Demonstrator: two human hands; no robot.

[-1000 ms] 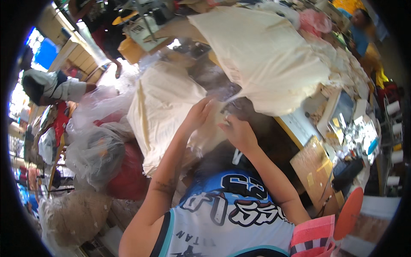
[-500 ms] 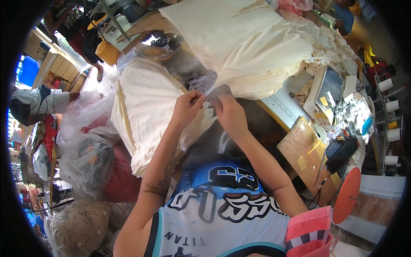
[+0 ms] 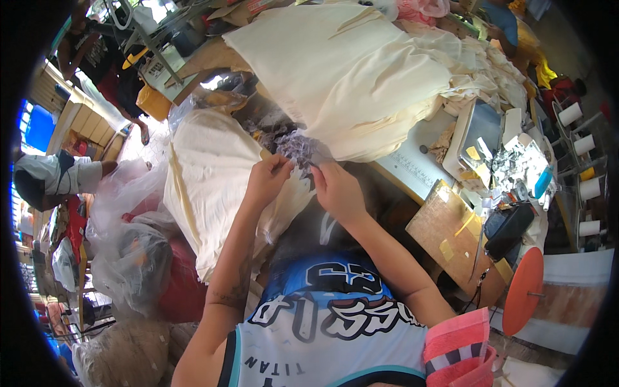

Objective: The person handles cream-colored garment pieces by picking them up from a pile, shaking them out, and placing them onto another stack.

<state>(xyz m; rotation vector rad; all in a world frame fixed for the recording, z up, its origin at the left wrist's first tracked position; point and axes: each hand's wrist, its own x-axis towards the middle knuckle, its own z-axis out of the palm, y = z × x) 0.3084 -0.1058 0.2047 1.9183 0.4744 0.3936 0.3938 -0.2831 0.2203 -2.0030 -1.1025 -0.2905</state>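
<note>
My left hand (image 3: 267, 180) and my right hand (image 3: 335, 187) are close together in front of my chest. Both pinch a small crumpled piece of clear plastic wrap (image 3: 300, 149) held between them. Just left of the hands lies a bundle of cream cloth (image 3: 206, 187) in a clear bag. Above and to the right, a big heap of cream fabric (image 3: 361, 71) covers the sewing table (image 3: 412, 164).
A sewing machine (image 3: 496, 148) with scraps stands on the right, thread cones (image 3: 580, 145) behind it. An orange disc (image 3: 523, 290) and a wooden board (image 3: 451, 235) sit lower right. Plastic bags (image 3: 129, 251) pile at left. Other people (image 3: 58, 177) are at the far left and top.
My hands stayed together on the plastic wrap while my head tilted. The view shifted, so the fabric heap and sewing machine now show more fully.
</note>
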